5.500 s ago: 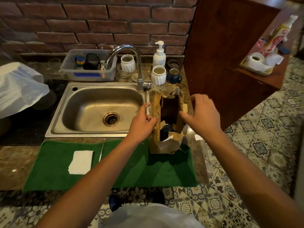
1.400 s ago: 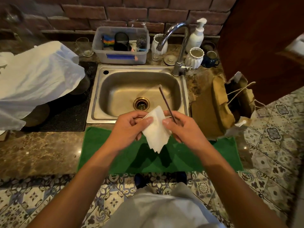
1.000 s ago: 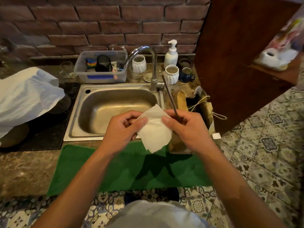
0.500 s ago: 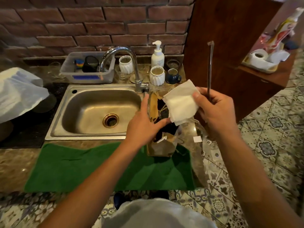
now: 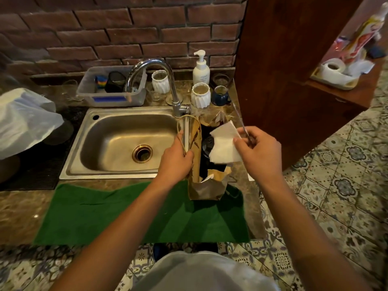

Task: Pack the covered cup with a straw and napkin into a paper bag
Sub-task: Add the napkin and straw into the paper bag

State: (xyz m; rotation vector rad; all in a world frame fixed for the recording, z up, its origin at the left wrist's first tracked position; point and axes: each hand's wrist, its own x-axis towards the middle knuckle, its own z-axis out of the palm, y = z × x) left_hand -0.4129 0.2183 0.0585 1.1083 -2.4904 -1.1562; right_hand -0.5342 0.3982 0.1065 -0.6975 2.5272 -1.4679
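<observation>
A brown paper bag (image 5: 206, 186) stands open on the counter at the far edge of the green mat (image 5: 126, 215). Inside it the dark lid of the covered cup (image 5: 207, 143) shows. My left hand (image 5: 175, 159) grips the bag's left wall and its string handle. My right hand (image 5: 259, 152) pinches a white napkin (image 5: 223, 143) and a thin dark straw (image 5: 241, 122) together, right over the bag's mouth. The napkin hides part of the cup.
A steel sink (image 5: 123, 141) with a tall faucet (image 5: 159, 80) lies left of the bag. Behind it stand white ribbed cups (image 5: 200, 97), a blue mug (image 5: 220, 97), a soap pump bottle (image 5: 201, 69) and a plastic bin (image 5: 111, 87). A wooden cabinet (image 5: 294, 70) rises on the right.
My right hand has lowered the napkin and straw toward the bag's mouth, and the straw now tilts. My left hand has moved from the bag's opening to gripping its left wall and handle.
</observation>
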